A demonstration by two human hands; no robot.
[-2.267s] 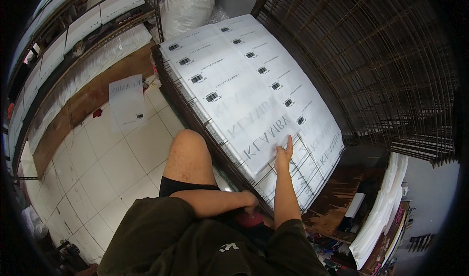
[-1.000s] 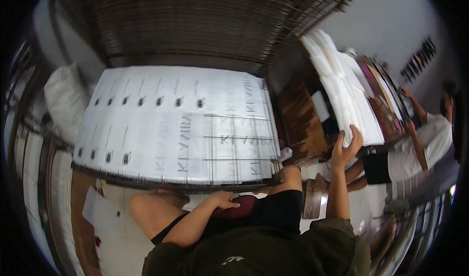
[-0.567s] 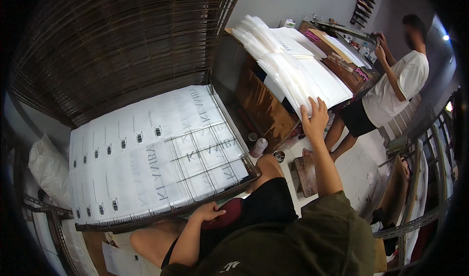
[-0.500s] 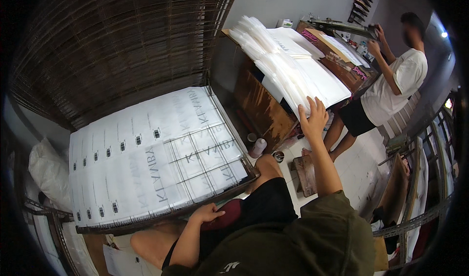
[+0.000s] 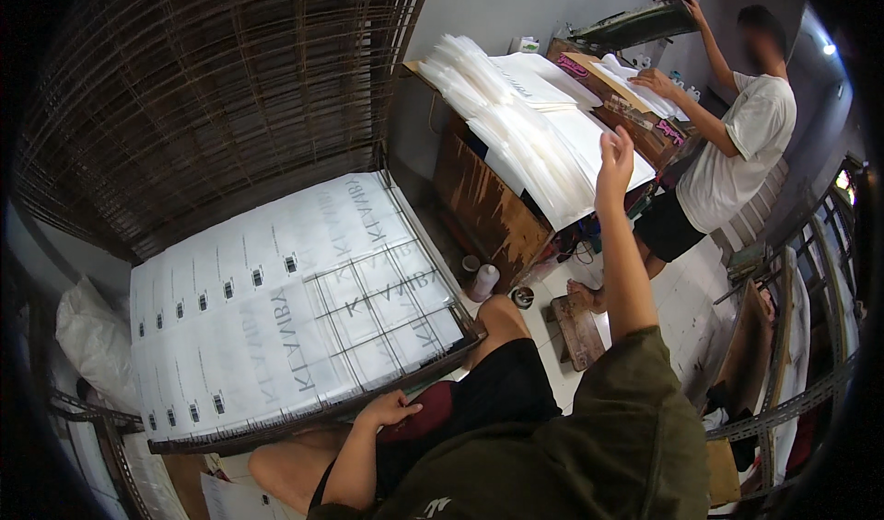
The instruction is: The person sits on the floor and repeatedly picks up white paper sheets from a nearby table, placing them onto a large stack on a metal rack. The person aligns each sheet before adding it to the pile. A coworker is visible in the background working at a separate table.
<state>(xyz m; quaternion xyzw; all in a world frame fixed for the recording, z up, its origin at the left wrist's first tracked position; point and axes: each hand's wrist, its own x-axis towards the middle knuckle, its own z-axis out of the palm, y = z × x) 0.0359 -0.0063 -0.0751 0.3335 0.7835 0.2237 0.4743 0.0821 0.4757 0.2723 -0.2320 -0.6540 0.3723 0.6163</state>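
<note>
Lifted away from the stack's front corner since half a second ago: the right hand. Swung higher too, at one o'clock from the stack, the dark printing screen, with one co-worker's hand now low over a white sheet.

At the centre, the fanned bundle of translucent sheets, lying on a peeling wooden cabinet, flat white sheets close along its three o'clock side. Over those flat sheets, the right hand: part open, fingers softly bent, no sheet visibly held; contact below impossible to tell.

Judging by looks, likely to cling and slide as thin film. Best parted at one corner between thumb and fingertip, checked for a doubled layer, raised by the edge alone, without dragging the fan askew.

Farther out, at seven o'clock, a pale bottle and, well beyond, the left hand, resting loosely on the maroon patch of the shorts, fingers slack, apparently empty. At eight, printed sheets on the wire drying rack. Near six, a wooden stool.
</note>
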